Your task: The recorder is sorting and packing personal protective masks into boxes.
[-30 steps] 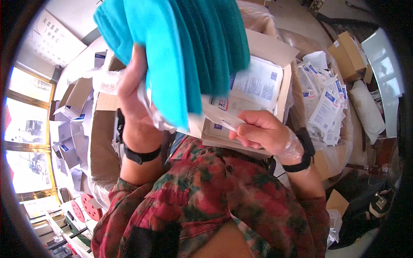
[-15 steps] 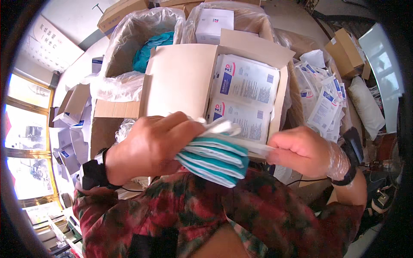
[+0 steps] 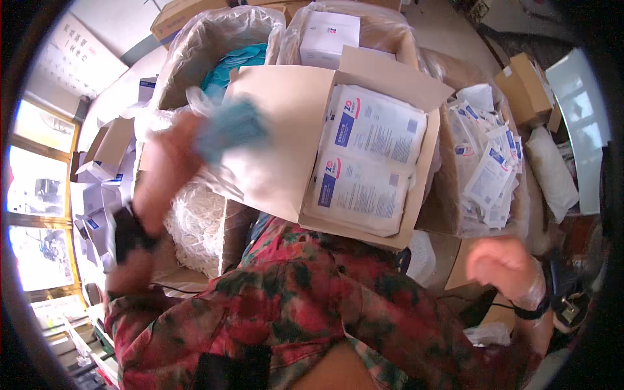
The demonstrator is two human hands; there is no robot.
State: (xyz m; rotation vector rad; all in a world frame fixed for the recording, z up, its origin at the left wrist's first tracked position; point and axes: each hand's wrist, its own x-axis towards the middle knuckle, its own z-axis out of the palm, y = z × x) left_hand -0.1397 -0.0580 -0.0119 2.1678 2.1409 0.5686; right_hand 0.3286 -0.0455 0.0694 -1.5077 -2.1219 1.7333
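Observation:
My left hand (image 3: 175, 146), smeared by motion, grips a stack of teal face masks (image 3: 234, 130) over the left flap of an open cardboard box (image 3: 273, 140). Some white strapping shows blurred by the fingers. More teal masks (image 3: 237, 62) lie in a plastic-lined carton (image 3: 185, 62) just beyond. Off to the right and low, my right hand (image 3: 499, 263) is curled closed, apart from the box; whatever its fingers hold, if anything, is hidden. Inside the open box lie white printed packets (image 3: 377, 123) with blue and red marks.
White stringy loops (image 3: 198, 227) fill a carton at the lower left. On the right, a lined carton holds loose white packets (image 3: 491, 159). A white box (image 3: 330, 38) sits in the far carton. Opened white boxes (image 3: 97, 188) are piled at far left, near the windows.
My left hand has carried the masks up and left, away from my chest. My right hand has moved right and down, and the white band between the hands is no longer seen.

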